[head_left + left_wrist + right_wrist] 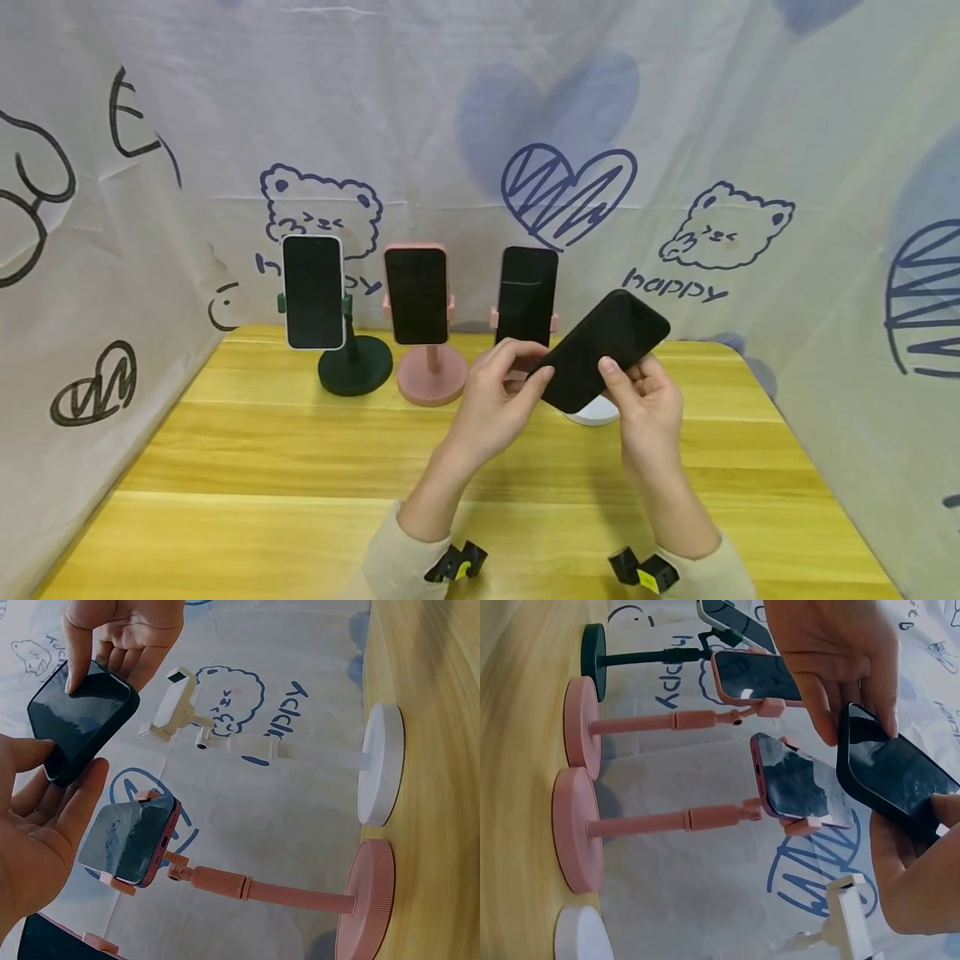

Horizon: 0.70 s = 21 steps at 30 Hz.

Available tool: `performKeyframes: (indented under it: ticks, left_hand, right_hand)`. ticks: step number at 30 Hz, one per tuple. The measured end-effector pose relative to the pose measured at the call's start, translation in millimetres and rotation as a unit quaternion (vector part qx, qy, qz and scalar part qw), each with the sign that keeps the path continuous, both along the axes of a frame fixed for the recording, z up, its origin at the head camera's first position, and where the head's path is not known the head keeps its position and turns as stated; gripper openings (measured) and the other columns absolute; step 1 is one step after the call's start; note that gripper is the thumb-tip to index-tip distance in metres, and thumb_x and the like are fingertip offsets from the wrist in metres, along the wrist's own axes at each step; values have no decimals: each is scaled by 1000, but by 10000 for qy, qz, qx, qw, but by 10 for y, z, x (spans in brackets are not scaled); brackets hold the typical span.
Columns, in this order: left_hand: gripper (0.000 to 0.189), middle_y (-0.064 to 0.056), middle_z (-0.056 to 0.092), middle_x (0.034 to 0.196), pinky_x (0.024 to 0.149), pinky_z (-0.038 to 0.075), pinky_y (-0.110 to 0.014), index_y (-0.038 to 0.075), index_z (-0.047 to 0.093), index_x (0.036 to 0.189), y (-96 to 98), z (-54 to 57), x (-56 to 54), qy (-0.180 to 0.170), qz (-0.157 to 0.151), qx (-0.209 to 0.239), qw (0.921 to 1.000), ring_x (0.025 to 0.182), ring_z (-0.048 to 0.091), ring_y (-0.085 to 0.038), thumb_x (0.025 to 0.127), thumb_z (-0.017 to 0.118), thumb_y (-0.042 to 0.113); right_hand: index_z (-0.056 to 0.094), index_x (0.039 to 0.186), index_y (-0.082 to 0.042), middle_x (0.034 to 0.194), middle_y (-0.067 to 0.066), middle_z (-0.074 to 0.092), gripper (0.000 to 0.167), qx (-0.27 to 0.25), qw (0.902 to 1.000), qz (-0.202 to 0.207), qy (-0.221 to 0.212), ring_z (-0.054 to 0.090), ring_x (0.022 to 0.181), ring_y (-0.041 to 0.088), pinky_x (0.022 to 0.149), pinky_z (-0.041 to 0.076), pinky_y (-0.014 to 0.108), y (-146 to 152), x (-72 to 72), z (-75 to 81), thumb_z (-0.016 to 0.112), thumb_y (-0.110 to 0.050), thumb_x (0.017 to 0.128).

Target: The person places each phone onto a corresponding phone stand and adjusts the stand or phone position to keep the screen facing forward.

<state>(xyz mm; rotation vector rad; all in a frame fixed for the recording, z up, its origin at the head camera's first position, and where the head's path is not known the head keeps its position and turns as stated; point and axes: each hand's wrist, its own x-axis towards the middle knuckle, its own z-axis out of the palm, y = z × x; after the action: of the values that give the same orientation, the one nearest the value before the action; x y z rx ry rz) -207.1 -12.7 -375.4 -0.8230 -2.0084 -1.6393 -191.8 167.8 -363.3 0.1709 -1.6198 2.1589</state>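
A black smartphone is held up at a slant above the table, its dark screen facing me. My left hand pinches its lower left end, thumb on the front and fingers behind. At the opposite end, my right hand grips it the same way, thumb over the screen side. Behind the phone stands a white phone stand, mostly hidden in the head view, with a bare clamp on top. Just left of it, a pink stand carries a dark-screened phone.
Farther left, another pink stand bears a pink-edged phone. A dark green stand with a white-edged phone is at the row's left end. All stand along the back of the wooden table, before a printed cloth.
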Motion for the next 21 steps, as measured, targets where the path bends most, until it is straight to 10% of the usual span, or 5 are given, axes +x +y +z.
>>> performKeyframes:
  ticks: [21]
  left_hand:
    - [20,-12,65,117,90,59,-24,0,65,122,291,171,-185,-157,87,262,9995,107,66,-21,102,65,3]
  right_hand:
    - [73,114,3,103,6,76,20,628,9929,-319,954,71,90,14,83,61,23,479,-287,410,72,5,94]
